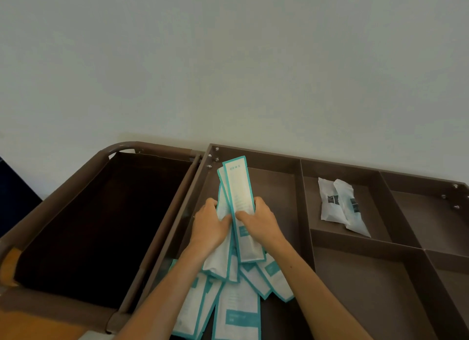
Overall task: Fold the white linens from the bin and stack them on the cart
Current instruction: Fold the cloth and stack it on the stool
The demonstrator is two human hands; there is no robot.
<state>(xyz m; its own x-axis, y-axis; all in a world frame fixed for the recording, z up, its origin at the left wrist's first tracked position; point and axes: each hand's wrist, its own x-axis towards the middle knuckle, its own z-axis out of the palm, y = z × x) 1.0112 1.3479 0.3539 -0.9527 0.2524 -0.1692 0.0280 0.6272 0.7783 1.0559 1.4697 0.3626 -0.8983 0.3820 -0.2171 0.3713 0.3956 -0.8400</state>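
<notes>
Both my hands hold a bundle of long white packets with teal borders (pixel 239 192) over the left compartment of the brown cart tray (pixel 276 187). My left hand (pixel 208 225) grips the bundle from the left side. My right hand (pixel 258 220) grips it from the right, thumb across the front packet. The packets fan upward past my fingers. Several more of the same packets (pixel 238 311) lie loose in the compartment below my forearms. No white linens show in this view.
A dark fabric bin (pixel 96 228) on a brown frame stands left of the tray, its inside in shadow. Two white plastic-wrapped packs (pixel 340 205) lie in the middle rear compartment. Dividers split the tray into further compartments at right. A pale wall stands behind.
</notes>
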